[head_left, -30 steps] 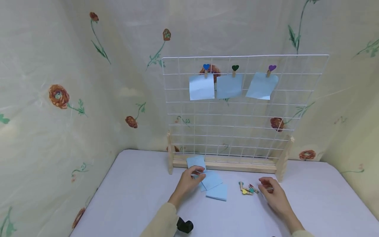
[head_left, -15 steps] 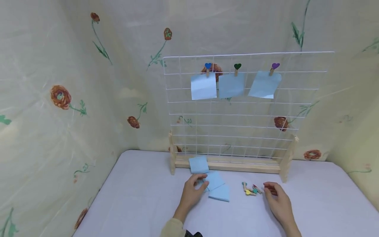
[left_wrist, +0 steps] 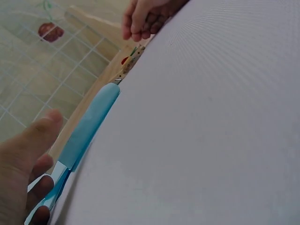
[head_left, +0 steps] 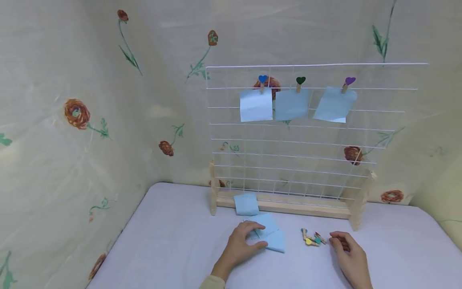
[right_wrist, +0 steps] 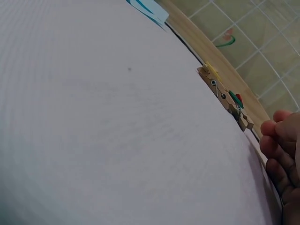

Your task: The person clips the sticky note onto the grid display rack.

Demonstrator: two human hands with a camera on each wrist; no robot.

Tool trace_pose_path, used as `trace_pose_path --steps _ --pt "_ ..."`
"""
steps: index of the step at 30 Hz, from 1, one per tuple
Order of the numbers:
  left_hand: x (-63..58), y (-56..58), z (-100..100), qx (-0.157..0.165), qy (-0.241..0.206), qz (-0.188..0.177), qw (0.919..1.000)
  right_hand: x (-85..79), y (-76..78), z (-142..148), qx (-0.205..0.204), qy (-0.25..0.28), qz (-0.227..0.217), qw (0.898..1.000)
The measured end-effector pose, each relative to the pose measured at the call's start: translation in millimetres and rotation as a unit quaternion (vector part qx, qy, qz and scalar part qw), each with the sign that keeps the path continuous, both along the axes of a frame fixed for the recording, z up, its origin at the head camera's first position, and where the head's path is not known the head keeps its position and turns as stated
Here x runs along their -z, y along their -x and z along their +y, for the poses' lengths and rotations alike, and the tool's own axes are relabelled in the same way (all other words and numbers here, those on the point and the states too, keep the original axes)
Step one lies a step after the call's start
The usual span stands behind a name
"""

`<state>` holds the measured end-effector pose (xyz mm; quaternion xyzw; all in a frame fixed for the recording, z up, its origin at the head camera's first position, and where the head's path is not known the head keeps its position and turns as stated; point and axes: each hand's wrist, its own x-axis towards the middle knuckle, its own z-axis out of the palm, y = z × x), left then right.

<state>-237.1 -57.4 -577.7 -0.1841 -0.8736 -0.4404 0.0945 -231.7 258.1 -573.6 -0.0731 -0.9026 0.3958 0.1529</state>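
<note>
My left hand [head_left: 239, 244] is over the left side of a loose pile of light blue paper notes [head_left: 275, 240], thumb and fingers spread apart with nothing gripped. A separate blue note [head_left: 247, 204] lies just behind the pile, against the rack's base. In the left wrist view the notes [left_wrist: 89, 129] show edge-on beside the fingers. My right hand [head_left: 351, 257] rests with loosely bent fingers just right of several small wooden clothespins [head_left: 312, 240] with coloured hearts. No object shows in its fingers. The right wrist view has the clothespins [right_wrist: 227, 96] a little apart from the fingertips.
A white wire grid [head_left: 299, 140] stands in a wooden base [head_left: 303, 208] at the table's back. Three blue notes hang near its top from clothespins with blue, green and purple hearts [head_left: 350, 81]. A flowered cloth [head_left: 137, 100] lines the walls around the white table [head_left: 173, 241].
My left hand has drawn back from the rear note toward me, and its thumb and fingers have spread wider. The right hand has shifted slightly toward me. The head view has turned a little left.
</note>
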Motion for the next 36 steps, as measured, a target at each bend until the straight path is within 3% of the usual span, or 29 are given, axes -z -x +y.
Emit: trace_pose_path --steps 5,9,15,24,36 --pt "2.1 2.9 -1.0 0.013 0.088 0.045 0.9950 0.4 -0.2 -1.1 -0.010 0.003 -0.021 1.000" --pt "0.7 2.3 -1.6 0.004 0.116 0.057 0.9916 -1.2 0.9 -2.5 -0.025 0.000 -0.005 1.000" --pt "-0.9 1.1 -3.1 0.004 0.107 0.053 0.9929 -3.2 0.4 -4.2 -0.029 -0.004 0.020 0.999" --pt "0.1 0.9 -0.6 0.011 0.074 0.052 0.9958 -2.2 -0.7 -2.1 -0.019 -0.011 -0.003 1.000" --pt "-0.2 0.9 -0.8 0.011 0.071 0.060 0.9956 -3.0 -2.6 -1.2 -0.024 -0.018 0.010 1.000"
